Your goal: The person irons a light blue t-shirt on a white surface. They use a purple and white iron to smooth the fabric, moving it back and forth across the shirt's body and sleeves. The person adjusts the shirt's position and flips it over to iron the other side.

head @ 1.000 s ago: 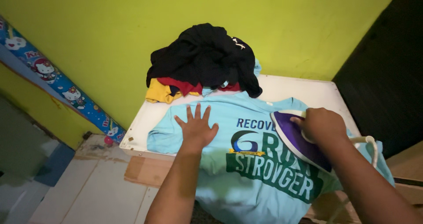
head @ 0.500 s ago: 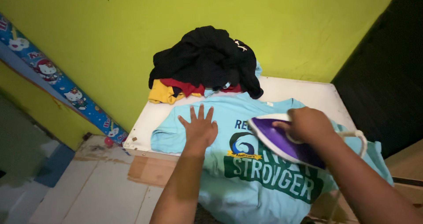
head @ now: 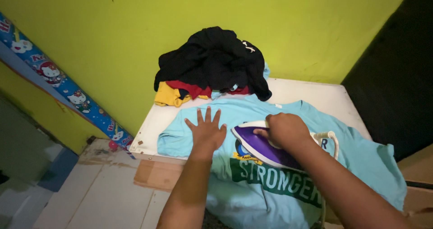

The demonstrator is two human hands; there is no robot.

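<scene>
Broadly: white table (head: pixel 311 93) against the green wall bears a light-blue T-shirt (head: pixel 361 157) spread flat, hem hanging off the near edge. Clothes pile (head: pixel 212 64) pushed back, freeing room. Purple iron (head: pixel 259 148) sits on the print, right hand (head: pixel 282 129) closed round its handle, probably. Left hand (head: pixel 206 130) splayed open, pinning cloth taut.

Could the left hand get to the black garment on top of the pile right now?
Probably yes. The left hand lies flat and empty on the light blue t-shirt, and nothing stands between it and the black garment just beyond.
</scene>
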